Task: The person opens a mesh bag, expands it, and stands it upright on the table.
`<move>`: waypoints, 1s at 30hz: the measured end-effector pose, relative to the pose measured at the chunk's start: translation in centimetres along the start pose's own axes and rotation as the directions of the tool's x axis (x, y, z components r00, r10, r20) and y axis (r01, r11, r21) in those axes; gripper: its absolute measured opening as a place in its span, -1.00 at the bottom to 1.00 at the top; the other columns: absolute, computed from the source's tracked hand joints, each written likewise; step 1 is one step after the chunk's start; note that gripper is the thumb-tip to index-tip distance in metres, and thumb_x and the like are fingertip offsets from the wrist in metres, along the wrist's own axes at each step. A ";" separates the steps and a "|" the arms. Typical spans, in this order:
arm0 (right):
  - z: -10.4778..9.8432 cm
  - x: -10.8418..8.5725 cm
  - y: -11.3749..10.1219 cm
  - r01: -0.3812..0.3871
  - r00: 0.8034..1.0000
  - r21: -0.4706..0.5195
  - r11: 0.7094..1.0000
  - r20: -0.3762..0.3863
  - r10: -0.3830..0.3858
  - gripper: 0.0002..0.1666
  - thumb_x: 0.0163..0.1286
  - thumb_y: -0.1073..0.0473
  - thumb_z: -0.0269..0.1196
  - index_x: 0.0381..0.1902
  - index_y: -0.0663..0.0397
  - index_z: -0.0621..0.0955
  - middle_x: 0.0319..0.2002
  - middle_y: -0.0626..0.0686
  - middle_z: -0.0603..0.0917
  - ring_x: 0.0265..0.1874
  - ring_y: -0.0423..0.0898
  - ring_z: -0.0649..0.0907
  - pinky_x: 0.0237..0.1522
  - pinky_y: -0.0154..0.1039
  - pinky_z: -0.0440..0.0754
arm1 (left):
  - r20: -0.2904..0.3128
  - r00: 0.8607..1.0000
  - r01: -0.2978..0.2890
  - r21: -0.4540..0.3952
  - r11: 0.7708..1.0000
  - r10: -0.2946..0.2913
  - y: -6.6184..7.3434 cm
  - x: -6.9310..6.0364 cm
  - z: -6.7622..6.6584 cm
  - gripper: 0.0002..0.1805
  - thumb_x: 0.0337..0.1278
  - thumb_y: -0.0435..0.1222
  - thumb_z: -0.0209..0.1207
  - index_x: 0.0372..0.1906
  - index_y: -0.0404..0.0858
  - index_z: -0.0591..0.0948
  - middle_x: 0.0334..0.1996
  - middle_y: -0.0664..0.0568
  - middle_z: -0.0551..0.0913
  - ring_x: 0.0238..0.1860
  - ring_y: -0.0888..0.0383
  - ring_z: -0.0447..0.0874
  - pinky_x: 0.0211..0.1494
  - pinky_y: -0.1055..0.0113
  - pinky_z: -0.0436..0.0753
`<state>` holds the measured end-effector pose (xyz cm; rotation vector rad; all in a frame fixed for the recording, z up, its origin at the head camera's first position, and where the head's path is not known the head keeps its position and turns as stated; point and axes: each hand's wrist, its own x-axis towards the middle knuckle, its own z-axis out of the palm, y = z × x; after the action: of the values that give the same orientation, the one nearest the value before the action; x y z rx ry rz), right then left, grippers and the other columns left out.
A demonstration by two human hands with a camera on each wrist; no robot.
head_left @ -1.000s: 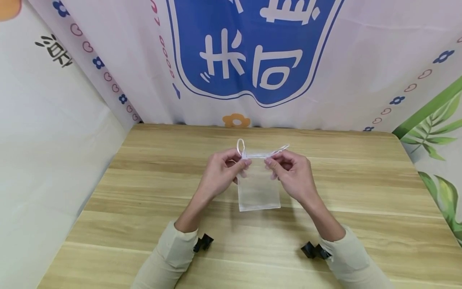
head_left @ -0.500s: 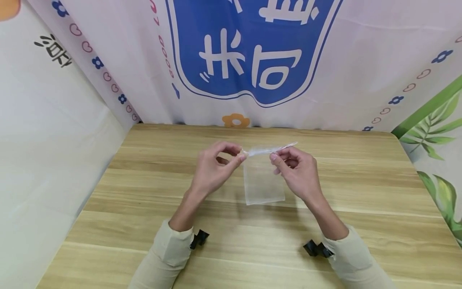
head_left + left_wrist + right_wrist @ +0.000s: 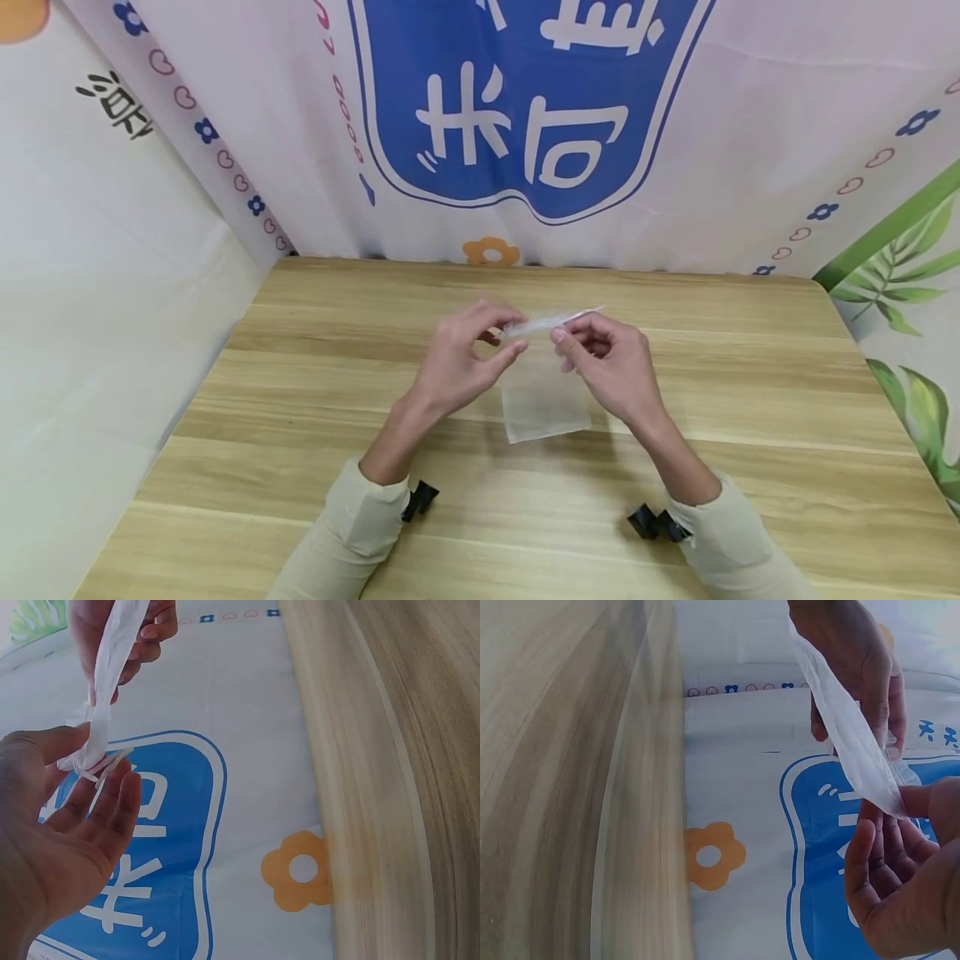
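"Two top corners on that sheer drawstring bag (image 3: 546,408): who has them?"

"The right hand (image 3: 611,358) pinches the one on its side between thumb and curled fingers. The left hand (image 3: 459,354) curls its thumb and fingers around the other; motion blur makes it hard to say how firm that grip is."

"And the bag itself?"

"Between the hands, its body hanging from their fingertips on the person's side, over the table (image 3: 487,533)."

"How far along is it?"

"Partway, I'd judge. The bag is up and spread flat, with a hand at either end of its mouth. I read that mouth as neither pulled wide nor gathered tight, so working the edge looks like what's left."

"Anything in the way?"

"Mainly the white cord (image 3: 114,763), loose across the left hand's fingers, where it could snag. Behind that hand, a black device (image 3: 424,496) sits at the cuff (image 3: 371,500), well apart from the bag. Beyond both hands hangs a printed cloth (image 3: 735,125), past the table's far edge."
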<state>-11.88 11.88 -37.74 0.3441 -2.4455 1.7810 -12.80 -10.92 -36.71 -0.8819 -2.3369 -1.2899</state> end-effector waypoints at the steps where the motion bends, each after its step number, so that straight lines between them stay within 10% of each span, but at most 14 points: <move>1: -0.1 0.0 0.0 0.000 1.000 0.000 1.000 0.011 0.000 -0.77 0.55 0.06 0.39 -0.14 0.14 0.78 -0.31 0.15 0.82 -0.48 -0.16 0.77 -0.49 -0.33 0.68 | 0.009 1.000 0.009 0.003 1.000 -0.009 0.0 0.0 0.0 -0.78 0.31 -0.43 0.43 0.01 -0.37 0.76 -0.10 -0.15 0.81 -0.12 0.03 0.81 -0.13 0.40 0.85; 17: -3.6 0.7 -0.4 0.052 0.995 -0.053 0.997 -0.078 -0.056 -0.63 0.47 0.11 0.45 0.13 0.17 0.70 -0.03 0.04 0.77 -0.04 -0.23 0.72 -0.10 -0.50 0.72 | 0.027 0.997 0.062 0.107 0.992 -0.065 -0.1 0.0 -0.8 -0.81 0.34 -0.40 0.42 -0.01 -0.34 0.78 -0.16 -0.12 0.84 -0.20 0.07 0.82 -0.20 0.24 0.86; 30: -2.6 0.3 -0.1 0.307 0.951 -0.192 0.932 0.099 -0.293 -0.65 0.28 0.29 0.57 0.02 0.01 0.79 0.03 -0.02 0.82 0.10 -0.10 0.73 0.19 -0.14 0.67 | 0.133 0.990 0.043 0.058 0.997 -0.050 0.3 -0.1 0.6 -0.83 0.35 -0.38 0.42 -0.02 -0.33 0.78 -0.12 -0.08 0.87 -0.18 0.13 0.83 -0.07 0.36 0.84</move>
<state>-12.31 14.28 -36.73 0.7256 -2.4314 1.4020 -12.49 -10.30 -36.92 -0.9290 -2.4977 -1.2128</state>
